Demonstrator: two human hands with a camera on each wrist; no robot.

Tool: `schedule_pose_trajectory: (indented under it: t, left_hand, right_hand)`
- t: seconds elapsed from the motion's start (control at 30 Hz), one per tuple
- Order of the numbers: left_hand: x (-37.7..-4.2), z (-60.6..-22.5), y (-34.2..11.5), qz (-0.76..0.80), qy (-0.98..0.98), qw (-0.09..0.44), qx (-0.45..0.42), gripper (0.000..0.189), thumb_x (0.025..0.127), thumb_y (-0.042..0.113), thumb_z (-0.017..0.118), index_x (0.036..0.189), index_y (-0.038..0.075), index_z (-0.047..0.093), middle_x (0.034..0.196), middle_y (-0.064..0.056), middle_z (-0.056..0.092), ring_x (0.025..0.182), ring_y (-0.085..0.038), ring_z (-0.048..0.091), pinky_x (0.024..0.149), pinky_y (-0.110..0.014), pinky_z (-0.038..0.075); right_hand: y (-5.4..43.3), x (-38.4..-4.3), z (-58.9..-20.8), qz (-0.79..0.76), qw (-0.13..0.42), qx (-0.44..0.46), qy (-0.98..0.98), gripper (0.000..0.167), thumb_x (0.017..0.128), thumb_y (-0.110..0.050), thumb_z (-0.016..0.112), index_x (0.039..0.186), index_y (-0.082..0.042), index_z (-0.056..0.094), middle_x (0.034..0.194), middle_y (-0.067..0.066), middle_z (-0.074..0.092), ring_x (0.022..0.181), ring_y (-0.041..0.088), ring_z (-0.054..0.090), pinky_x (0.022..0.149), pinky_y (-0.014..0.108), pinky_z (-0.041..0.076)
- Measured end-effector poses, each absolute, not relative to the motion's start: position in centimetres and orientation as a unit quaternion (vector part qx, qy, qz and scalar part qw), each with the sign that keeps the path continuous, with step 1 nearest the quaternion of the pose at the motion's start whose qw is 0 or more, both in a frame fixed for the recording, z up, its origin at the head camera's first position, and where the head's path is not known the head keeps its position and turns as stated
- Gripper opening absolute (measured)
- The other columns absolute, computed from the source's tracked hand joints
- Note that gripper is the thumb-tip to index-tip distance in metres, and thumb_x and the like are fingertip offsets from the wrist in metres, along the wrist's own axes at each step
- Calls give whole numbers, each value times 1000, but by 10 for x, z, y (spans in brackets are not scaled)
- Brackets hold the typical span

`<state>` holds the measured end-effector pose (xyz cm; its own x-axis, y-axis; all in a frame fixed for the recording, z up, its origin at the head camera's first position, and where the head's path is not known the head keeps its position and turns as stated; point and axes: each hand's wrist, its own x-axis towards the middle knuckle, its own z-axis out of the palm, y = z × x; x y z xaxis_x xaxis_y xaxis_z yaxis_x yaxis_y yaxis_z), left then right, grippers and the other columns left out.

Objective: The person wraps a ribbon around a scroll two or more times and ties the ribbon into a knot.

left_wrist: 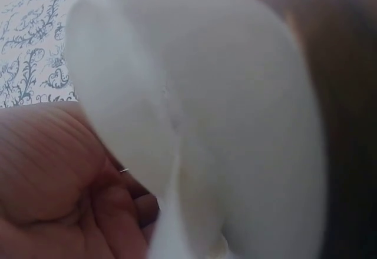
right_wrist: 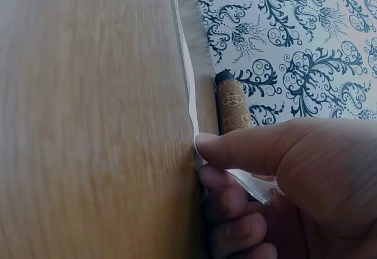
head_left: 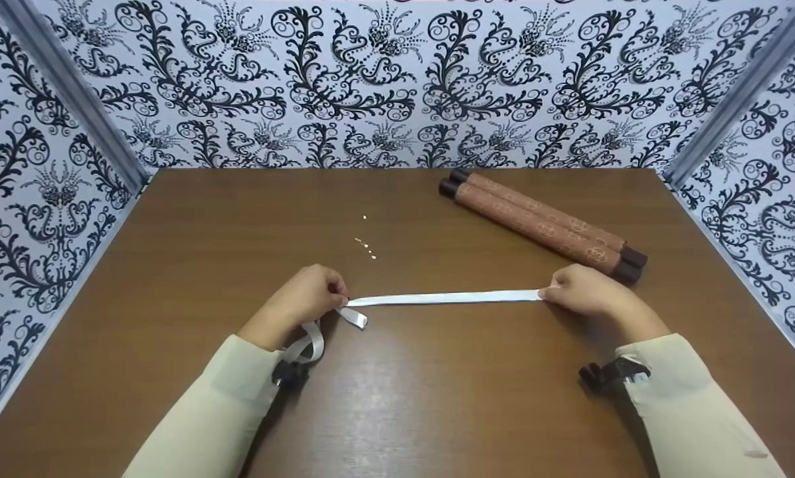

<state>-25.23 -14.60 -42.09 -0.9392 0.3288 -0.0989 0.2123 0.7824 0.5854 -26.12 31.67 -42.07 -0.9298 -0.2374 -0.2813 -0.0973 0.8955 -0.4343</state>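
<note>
A white ribbon (head_left: 447,298) is stretched nearly level between the two hands, above the brown table. The left hand (head_left: 307,292) pinches it at the left, and a short tail and a loose loop (head_left: 315,342) hang below that hand. Close to the left wrist camera, the ribbon's loop (left_wrist: 235,94) fills much of the view and hides the fingertips. The right hand (head_left: 586,290) pinches the ribbon near its other end between thumb and curled fingers. In the right wrist view a frayed ribbon end (right_wrist: 254,187) sticks out behind the thumb.
Two brown patterned rolls with black ends (head_left: 536,226) lie side by side at the back right, just beyond the right hand. Small pale bits (head_left: 366,246) are scattered on the table (head_left: 251,219). Patterned walls (head_left: 384,79) close off the back and both sides.
</note>
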Motion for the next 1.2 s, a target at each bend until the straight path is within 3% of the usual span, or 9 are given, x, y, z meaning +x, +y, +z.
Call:
schedule_pose_trajectory:
  t: [0.53,0.8,0.9,1.0,1.1,1.2]
  left_hand:
    - [-251,-420,-147,278,945,102,141,4,89,6,75,85,7,75,83,-3,70,76,-16,57,71,-30,45]
    - [-251,-419,-146,275,946,105,136,4,90,6,75,86,7,75,82,-3,69,75,-16,55,70,-29,44]
    - [-250,-419,-146,275,946,106,135,4,90,7,75,86,7,74,82,-3,69,76,-16,56,71,-30,45]
    - [-249,-420,-145,276,945,107,137,5,91,7,74,86,7,74,83,-3,69,76,-16,56,71,-30,45]
    - [-248,-420,-144,281,944,107,140,5,91,7,74,86,7,74,83,-4,69,76,-16,56,71,-30,45]
    - [-248,-420,-141,282,943,106,143,5,92,7,74,87,7,74,84,-4,70,76,-16,56,71,-30,45]
  right_hand:
    - [335,-262,-413,-186,163,-85,965,31,101,-28,64,76,-9,61,68,-2,52,62,16,48,58,32,39]
    - [338,-258,-388,-129,148,-34,980,38,102,-44,59,80,-12,59,75,2,58,68,20,55,57,35,40]
    - [333,-260,-375,-134,128,-24,982,45,102,-53,56,94,-10,63,88,9,65,77,26,61,63,40,46]
    - [325,-269,-360,-124,102,-28,987,60,101,-62,54,115,-4,62,109,22,69,94,39,66,75,56,52]
    - [318,-282,-349,-109,79,-35,990,71,100,-63,54,130,1,57,125,30,65,110,50,63,87,70,48]
    - [313,-293,-341,-98,68,-37,992,79,99,-64,54,140,3,50,132,34,60,118,55,58,93,74,44]
